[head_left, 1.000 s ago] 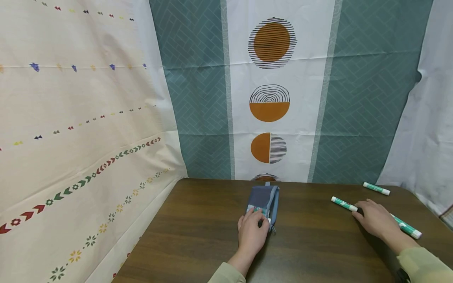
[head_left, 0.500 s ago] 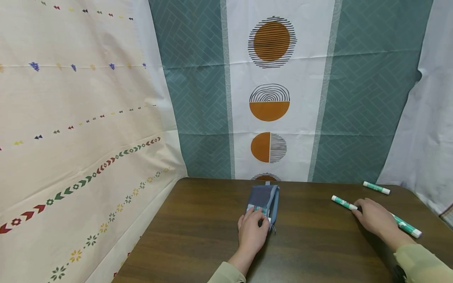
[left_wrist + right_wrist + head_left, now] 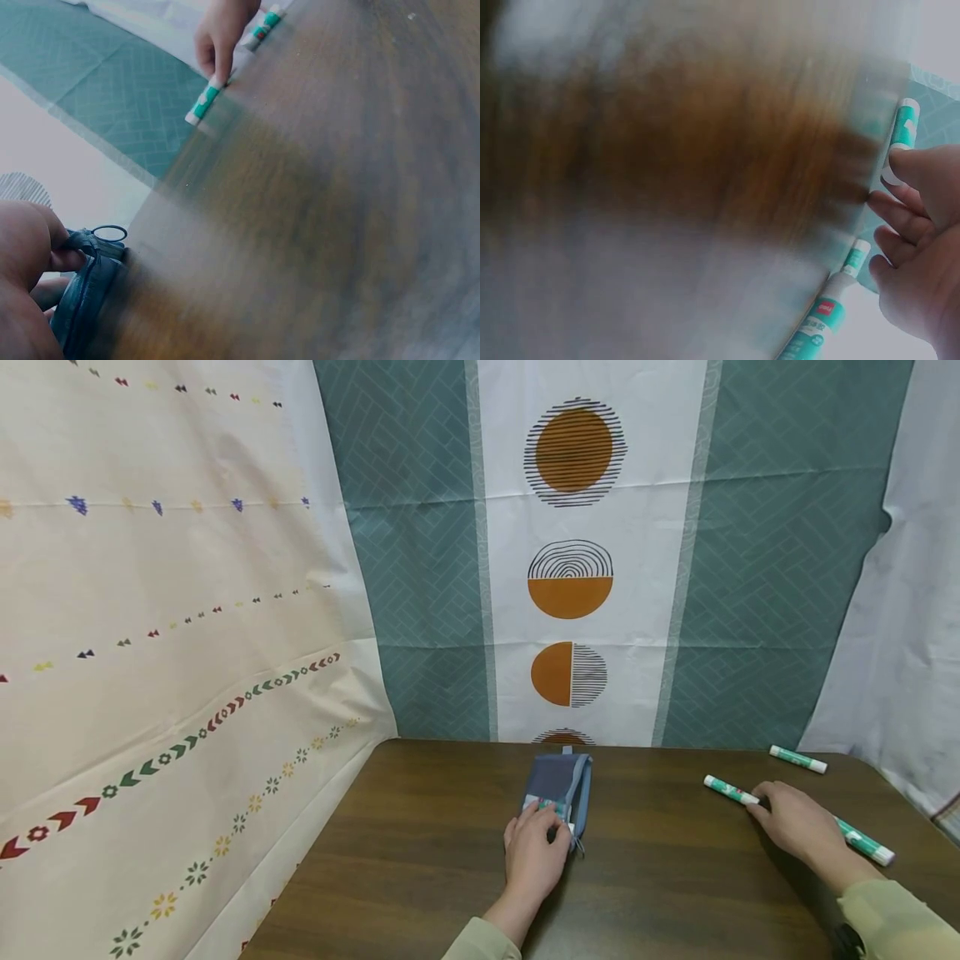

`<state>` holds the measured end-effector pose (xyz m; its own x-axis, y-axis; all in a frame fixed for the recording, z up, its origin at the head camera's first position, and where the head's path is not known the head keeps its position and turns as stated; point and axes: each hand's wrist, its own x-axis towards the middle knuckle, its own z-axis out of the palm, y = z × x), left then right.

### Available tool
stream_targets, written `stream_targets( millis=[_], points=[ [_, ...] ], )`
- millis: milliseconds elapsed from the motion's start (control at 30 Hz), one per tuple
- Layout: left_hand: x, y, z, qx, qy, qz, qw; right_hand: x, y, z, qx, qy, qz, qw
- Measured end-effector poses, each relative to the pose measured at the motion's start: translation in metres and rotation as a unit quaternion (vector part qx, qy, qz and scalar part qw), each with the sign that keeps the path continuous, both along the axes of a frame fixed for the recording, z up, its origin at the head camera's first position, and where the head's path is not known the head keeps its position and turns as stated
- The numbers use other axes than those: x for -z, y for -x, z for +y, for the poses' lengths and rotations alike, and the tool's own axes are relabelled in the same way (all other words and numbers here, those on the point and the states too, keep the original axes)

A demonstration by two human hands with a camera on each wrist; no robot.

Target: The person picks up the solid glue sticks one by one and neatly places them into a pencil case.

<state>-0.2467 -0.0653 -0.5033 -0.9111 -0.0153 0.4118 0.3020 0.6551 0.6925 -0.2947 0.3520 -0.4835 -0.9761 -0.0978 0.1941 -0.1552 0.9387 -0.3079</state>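
Observation:
My left hand [image 3: 534, 856] pinches the near edge of a blue-grey zip pouch [image 3: 551, 772], which lies on the table with its zipped side partly parted. A green-and-white piece [image 3: 551, 807] shows at the pouch by my fingertips, mostly hidden. In the left wrist view, thumb and fingers grip the pouch [image 3: 90, 300] near its zip ring. At right, my right hand [image 3: 801, 831] pinches one end of a green-and-white glue stick [image 3: 729, 790] between thumb and forefinger; the right wrist view shows this stick [image 3: 904, 127] too. The other fingers are loosely bent.
A second glue stick [image 3: 862, 842] lies beside my right wrist, partly covered by the hand. Farther back, a third glue stick [image 3: 798, 760] lies near the table's rear edge. Patterned cloths [image 3: 420, 610] hang behind and left of the brown table [image 3: 660, 877].
My right thumb and forefinger have drawn closer at the end of the glue stick, so the dark gap between them no longer shows. The left hand and pouch stay put.

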Motion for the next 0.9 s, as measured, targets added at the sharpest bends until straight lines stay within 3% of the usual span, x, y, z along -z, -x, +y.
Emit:
stream_targets(
  millis=[467, 900],
  points=[
    [0.0005, -0.0017, 0.0003, -0.003, 0.003, 0.012, 0.9999, -0.0037, -0.0002, 0.0023, -0.003, 0.02, -0.039, 0.999],
    [0.0001, -0.001, 0.0009, -0.001, 0.003, 0.006, 1.0, -0.0073, -0.0031, -0.0065, -0.01, 0.034, -0.038, 0.999]
  ],
)
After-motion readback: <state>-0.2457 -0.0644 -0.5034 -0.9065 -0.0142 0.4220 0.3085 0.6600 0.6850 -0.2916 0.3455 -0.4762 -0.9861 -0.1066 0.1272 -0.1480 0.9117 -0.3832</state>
